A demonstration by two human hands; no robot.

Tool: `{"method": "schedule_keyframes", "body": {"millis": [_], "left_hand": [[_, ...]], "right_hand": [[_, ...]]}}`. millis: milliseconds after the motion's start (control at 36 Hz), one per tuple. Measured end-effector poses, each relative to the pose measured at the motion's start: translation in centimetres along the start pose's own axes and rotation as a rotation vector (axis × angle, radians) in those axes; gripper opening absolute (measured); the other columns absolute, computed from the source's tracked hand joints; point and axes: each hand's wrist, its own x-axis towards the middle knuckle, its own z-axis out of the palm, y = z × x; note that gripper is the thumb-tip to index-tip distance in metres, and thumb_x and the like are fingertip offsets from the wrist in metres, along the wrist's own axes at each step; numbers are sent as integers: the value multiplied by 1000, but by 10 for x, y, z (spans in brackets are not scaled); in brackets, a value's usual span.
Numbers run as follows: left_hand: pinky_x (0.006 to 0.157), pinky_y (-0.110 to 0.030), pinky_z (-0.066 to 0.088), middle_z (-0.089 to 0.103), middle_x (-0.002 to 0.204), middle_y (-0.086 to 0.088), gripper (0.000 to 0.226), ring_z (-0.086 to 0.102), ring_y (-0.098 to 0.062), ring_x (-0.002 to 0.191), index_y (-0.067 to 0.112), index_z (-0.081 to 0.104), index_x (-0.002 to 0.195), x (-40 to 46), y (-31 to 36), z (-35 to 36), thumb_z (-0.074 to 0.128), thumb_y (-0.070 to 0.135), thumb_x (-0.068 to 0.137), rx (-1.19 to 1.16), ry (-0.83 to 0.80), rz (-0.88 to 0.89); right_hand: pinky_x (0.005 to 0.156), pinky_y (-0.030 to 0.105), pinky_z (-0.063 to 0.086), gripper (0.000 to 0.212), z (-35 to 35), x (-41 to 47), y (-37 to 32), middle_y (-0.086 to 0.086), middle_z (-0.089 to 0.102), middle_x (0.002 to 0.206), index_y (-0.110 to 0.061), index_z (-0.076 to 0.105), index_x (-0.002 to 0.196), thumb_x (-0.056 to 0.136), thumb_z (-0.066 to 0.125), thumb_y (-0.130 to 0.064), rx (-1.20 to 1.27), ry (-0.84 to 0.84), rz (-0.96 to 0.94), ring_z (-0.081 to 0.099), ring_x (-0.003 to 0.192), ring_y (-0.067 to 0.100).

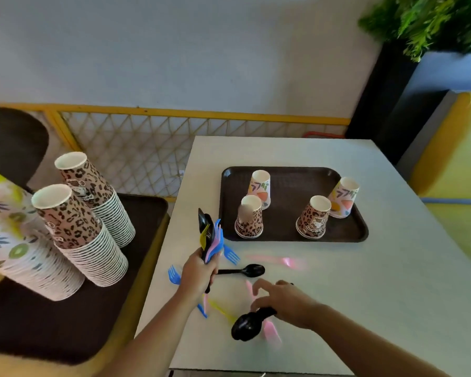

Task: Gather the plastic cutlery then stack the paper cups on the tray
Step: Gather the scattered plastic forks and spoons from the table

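My left hand point(197, 273) grips an upright bundle of plastic cutlery point(211, 235) in black, blue, pink and yellow, left of the dark tray point(288, 235). My right hand point(283, 302) holds black spoons point(249, 325) low over the table, with a pink piece point(272, 331) blurred beside them. Loose on the table lie a black spoon point(245, 270), a pink fork point(283, 261), blue forks point(231, 253) point(174, 274) and a yellow piece point(223, 311). Several paper cups stand upside down on the tray: leopard-print ones point(249, 217) point(313, 217) in front, floral ones point(260, 187) point(343, 198) behind.
Tall nested stacks of leopard-print cups point(79, 235) point(98, 197) and a floral stack point(17, 235) stand on a second dark tray point(65, 322) on the left. A yellow lattice rail point(174, 137) runs behind. A plant point(430, 20) hangs at the upper right.
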Motion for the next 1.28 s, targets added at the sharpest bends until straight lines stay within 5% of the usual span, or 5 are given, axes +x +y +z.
{"method": "schedule_keyframes", "body": {"millis": [361, 611, 722, 944, 1278], "left_hand": [[36, -19, 32, 43, 43, 3, 32, 34, -6, 31, 10, 45, 65, -25, -13, 2, 55, 22, 94, -120, 193, -90], [41, -26, 30, 44, 41, -1, 31, 35, -16, 36, 8, 47, 67, -45, -34, -7, 56, 23, 93, -201, 377, -189], [39, -23, 29, 43, 40, 0, 29, 35, -15, 36, 8, 48, 68, -57, -44, -8, 56, 21, 93, -270, 424, -234], [36, -20, 28, 43, 40, 7, 24, 36, -11, 34, 6, 49, 73, -71, -57, -21, 55, 16, 93, -335, 437, -265], [41, -21, 28, 41, 41, 4, 29, 35, -14, 37, 7, 49, 67, -57, -73, -69, 55, 16, 94, -276, 291, -256]], "right_hand": [[87, 27, 38, 23, 10, -5, 26, 0, 58, 112, -22, 60, 112, 94, 46, -25, 49, 94, -2, 53, 105, 18], [63, 22, 42, 10, 5, 9, -2, -10, 62, 77, -20, 57, 87, 85, 51, -12, 492, 172, 136, 57, 67, 14], [73, 24, 46, 13, 2, 23, -23, 2, 66, 89, -7, 60, 98, 89, 50, -10, 654, 291, 133, 61, 79, 16], [68, 12, 40, 19, 20, 66, -57, 1, 59, 88, -21, 54, 82, 75, 71, -17, 665, 331, 139, 56, 79, 14], [68, 27, 31, 16, 31, 94, -79, 14, 60, 107, -6, 54, 100, 88, 48, -16, 362, 283, 355, 58, 98, 31]]}}
